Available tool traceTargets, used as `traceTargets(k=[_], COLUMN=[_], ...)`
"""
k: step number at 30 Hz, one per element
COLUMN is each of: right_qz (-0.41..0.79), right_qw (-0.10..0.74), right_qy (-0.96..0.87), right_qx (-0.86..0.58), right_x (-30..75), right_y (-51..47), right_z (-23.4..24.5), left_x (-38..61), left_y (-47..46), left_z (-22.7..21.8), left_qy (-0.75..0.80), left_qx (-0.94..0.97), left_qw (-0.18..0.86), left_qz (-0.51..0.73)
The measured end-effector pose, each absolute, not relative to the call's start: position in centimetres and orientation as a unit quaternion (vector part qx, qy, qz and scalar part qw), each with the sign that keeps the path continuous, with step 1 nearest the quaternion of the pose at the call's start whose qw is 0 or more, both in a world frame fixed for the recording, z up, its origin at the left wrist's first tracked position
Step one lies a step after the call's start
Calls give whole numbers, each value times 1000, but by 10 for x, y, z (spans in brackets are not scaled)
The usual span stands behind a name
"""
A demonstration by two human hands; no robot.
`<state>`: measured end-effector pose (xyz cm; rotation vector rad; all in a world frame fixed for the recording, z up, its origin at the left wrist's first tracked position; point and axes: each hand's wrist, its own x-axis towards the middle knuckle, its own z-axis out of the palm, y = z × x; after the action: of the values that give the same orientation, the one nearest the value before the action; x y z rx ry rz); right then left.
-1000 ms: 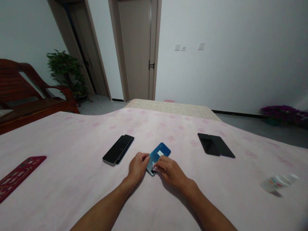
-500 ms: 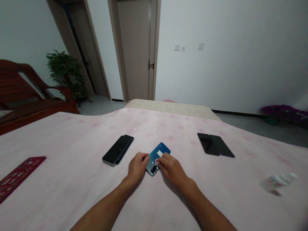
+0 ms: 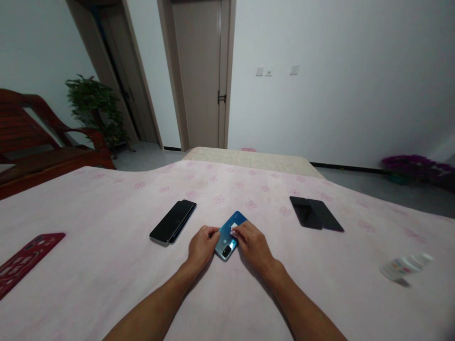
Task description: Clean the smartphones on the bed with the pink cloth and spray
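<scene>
A blue smartphone [image 3: 224,239] lies back-up on the pink cloth in front of me, tilted so its camera end points toward me. My left hand [image 3: 203,245] grips its left edge with thumb and fingers. Pinched in the fingertips of my right hand [image 3: 253,242] is a small white wad [image 3: 233,232], pressed on the phone's back beside a pale label; whether it is tissue or cotton I cannot tell. The right hand covers part of the phone's right edge.
Two stacked dark phones [image 3: 172,221] lie left of my hands, and two overlapping black ones [image 3: 316,213] lie to the right. A red patterned phone case [image 3: 30,260] is at far left. A white bottle [image 3: 405,267] lies on its side at right.
My right hand has slid with the white wad up the phone's back, away from the camera end. The left hand keeps its grip, and the view has shifted slightly.
</scene>
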<state>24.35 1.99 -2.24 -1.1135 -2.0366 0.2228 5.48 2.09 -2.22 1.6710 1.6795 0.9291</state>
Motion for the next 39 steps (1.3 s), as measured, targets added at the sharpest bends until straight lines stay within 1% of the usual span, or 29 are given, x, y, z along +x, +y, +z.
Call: traceTargets(k=[4, 6, 10, 15, 18, 21, 24, 26, 29, 31, 33, 36, 39], right_qz=[105, 105, 90, 56, 75, 104, 100, 90, 85, 111, 148, 181, 190], right_qw=[383, 383, 401, 430, 456, 472, 461, 484, 539, 565, 583, 587, 551], right_qy=[-834, -833, -794, -715, -702, -744, -784, -753, -642, -579, -545, -544, -574], right_qx=[-383, -386, -448, -548, -542, -462, -404, -437, -538, -577, -585, -572, -575], right_x=[239, 237, 247, 272, 269, 251, 242, 248, 269, 280, 284, 283, 284], right_y=[15, 15, 29, 48, 42, 29, 26, 32, 48, 56, 59, 57, 52], right_z=[-24, -24, -26, -32, -30, -26, -21, -21, -24, -27, -29, -30, -32], left_x=[53, 52, 51, 51, 53, 56, 57, 55, 50, 48, 47, 49, 49], left_y=[24, 27, 31, 31, 28, 24, 20, 19, 17, 15, 13, 10, 9], left_z=[-27, -29, -32, -36, -35, -28, -18, -11, 1, 9, 15, 20, 21], left_qy=[625, 624, 612, 601, 596, 586, 580, 576, 575, 563, 542, 526, 528], left_qx=[628, 622, 617, 612, 609, 624, 652, 671, 695, 722, 754, 781, 788], left_qw=[301, 319, 357, 371, 365, 341, 309, 289, 255, 223, 187, 141, 114], left_qz=[353, 350, 341, 355, 374, 388, 378, 366, 348, 334, 321, 307, 294])
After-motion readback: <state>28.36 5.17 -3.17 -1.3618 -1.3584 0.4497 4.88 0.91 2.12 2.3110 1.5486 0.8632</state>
